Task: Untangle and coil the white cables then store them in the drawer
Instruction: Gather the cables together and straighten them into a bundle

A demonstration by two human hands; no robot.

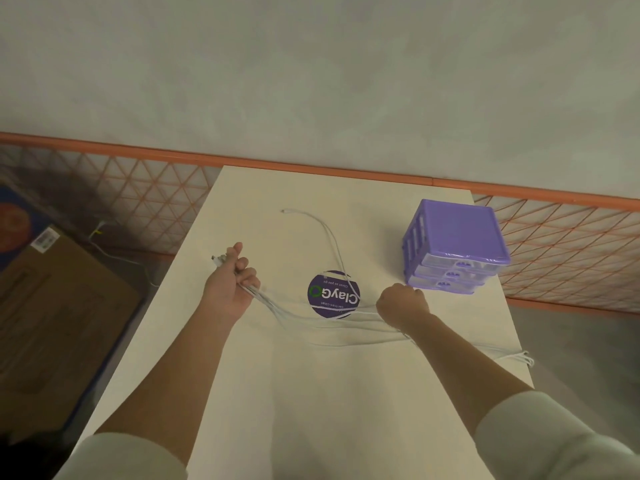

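On the table (346, 393), the drawer unit (453, 247) stands at two o'clock, with the round sticker (332, 294) at the centre. The cables (311, 320) run from the left hand (230, 282) at nine o'clock, across the sticker's near edge, to the right hand (401, 304) at three o'clock and on to the table's right edge. One cable end (304, 213) lies at twelve o'clock, behind the sticker.

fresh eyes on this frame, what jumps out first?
The purple drawer unit at the table's far right, drawers shut, is the brightest thing. Next, the white cables stretched across the table between the left hand, which grips one bunched end, and the right hand, fisted around the strands. They cross a round purple ClayGo sticker at the centre.
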